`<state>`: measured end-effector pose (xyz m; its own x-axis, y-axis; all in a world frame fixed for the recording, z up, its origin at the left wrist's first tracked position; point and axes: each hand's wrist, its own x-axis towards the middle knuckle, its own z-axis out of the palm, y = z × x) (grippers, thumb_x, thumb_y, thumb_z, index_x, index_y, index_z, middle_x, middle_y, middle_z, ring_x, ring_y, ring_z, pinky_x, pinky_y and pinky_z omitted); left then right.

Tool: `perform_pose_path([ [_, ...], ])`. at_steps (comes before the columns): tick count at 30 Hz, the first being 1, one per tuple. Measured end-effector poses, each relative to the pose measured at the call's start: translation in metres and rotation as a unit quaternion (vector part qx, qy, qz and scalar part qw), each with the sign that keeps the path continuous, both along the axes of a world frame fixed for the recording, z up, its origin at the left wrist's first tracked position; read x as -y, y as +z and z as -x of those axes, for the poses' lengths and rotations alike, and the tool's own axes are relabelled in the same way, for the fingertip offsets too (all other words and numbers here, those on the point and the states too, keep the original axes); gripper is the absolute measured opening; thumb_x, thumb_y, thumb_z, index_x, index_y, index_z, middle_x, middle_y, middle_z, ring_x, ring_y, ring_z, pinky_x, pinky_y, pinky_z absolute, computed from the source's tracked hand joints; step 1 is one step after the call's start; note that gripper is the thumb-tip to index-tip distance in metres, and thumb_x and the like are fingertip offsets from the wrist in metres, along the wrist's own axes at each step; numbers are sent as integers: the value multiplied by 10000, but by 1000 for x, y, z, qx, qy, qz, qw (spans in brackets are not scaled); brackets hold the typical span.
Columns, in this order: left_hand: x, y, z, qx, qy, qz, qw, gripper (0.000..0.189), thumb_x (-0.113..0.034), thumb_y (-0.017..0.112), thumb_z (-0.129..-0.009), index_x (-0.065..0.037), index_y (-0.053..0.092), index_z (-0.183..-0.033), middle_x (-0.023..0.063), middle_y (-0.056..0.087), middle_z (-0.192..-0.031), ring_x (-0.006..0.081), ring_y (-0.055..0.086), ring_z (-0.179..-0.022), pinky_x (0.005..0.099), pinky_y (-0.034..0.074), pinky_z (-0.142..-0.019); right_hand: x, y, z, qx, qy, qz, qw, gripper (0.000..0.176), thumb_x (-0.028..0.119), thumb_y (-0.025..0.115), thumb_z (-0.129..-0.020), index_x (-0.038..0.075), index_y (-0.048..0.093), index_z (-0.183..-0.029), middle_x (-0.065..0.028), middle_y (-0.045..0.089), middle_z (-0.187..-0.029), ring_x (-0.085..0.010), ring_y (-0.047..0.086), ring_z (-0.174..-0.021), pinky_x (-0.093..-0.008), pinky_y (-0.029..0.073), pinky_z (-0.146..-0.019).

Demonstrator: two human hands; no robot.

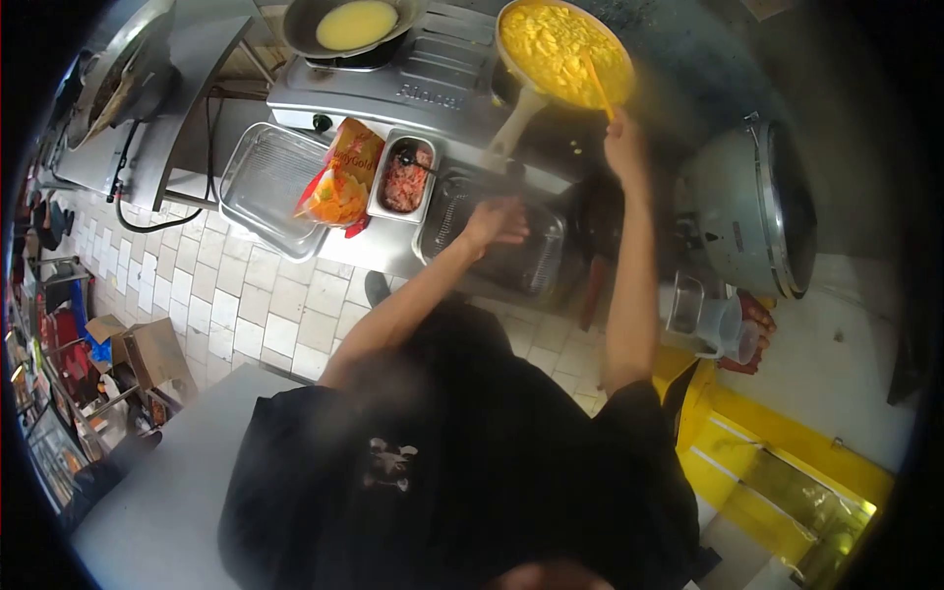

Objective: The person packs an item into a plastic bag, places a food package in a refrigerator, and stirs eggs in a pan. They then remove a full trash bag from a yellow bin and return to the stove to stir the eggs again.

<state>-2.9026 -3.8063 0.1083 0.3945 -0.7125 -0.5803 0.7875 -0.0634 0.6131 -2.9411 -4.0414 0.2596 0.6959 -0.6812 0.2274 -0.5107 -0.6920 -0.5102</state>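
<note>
My right hand (622,147) is closed round a thin orange stirring stick (596,84), whose far end reaches into a round pan (504,49). Chunky yellow food (551,44) in a creamy sauce fills that pan. Its pale handle (516,123) points back toward me. My left hand (495,226) hangs over a clear rectangular tray (536,280), empty-handed, with its fingers apart. Just left of that tray, a metal container (426,211) holds pinkish chopped food (405,187) and a dark-handled spoon.
A second pan (305,44) with pale yellow liquid sits on the stove (393,93). A red and gold bag (349,167) leans over a clear tub (261,202). To the right stand a large lidded cooker (737,211) and clear plastic jugs (703,315).
</note>
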Motion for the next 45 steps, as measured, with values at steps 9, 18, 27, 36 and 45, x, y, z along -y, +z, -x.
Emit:
perform_pose_path([
  [9, -129, 61, -23, 137, -289, 115, 941, 279, -334, 571, -979, -70, 594, -1069, 33, 634, -922, 110, 641, -725, 255, 547, -604, -96, -3, -60, -152, -102, 10, 983, 413, 90, 474, -937, 12, 435, -1341, -350, 490, -1182, -472, 528, -1105, -488, 444, -952],
  [18, -208, 50, -63, 260, -238, 147, 924, 307, -351, 582, -975, -51, 609, -1034, 24, 647, -864, 96, 633, -721, 253, 526, -579, -147, 0, -84, -143, -158, 27, 977, 406, 164, 627, -873, 7, 577, -1244, -241, 634, -1185, -395, 592, -1134, -433, 461, -979],
  [27, -255, 78, -131, 482, 34, 9, 875, 256, -252, 660, -920, -35, 622, -1050, 67, 649, -892, 158, 637, -728, 289, 492, -607, -154, 4, -89, -109, -152, 8, 982, 432, 228, 675, -867, 21, 607, -1240, -218, 691, -1043, -365, 664, -1009, -421, 492, -928],
  [36, -212, 23, -182, 694, 11, -363, 622, 538, -492, 654, -843, 14, 561, -999, 151, 637, -906, 324, 678, -820, 391, 554, -601, -180, 24, -58, 85, -90, 112, 986, 358, 292, 687, -894, 58, 647, -1161, -84, 645, -924, -207, 628, -781, -343, 501, -665],
  [45, -226, 9, -133, 685, 36, -235, 689, 246, -240, 596, -931, 5, 573, -947, 250, 585, -672, 451, 595, -683, 492, 472, -594, -289, -5, -2, 142, 243, -123, 952, 122, 58, 616, -916, 47, 688, -1015, -85, 651, -952, -188, 621, -810, -273, 477, -605],
])
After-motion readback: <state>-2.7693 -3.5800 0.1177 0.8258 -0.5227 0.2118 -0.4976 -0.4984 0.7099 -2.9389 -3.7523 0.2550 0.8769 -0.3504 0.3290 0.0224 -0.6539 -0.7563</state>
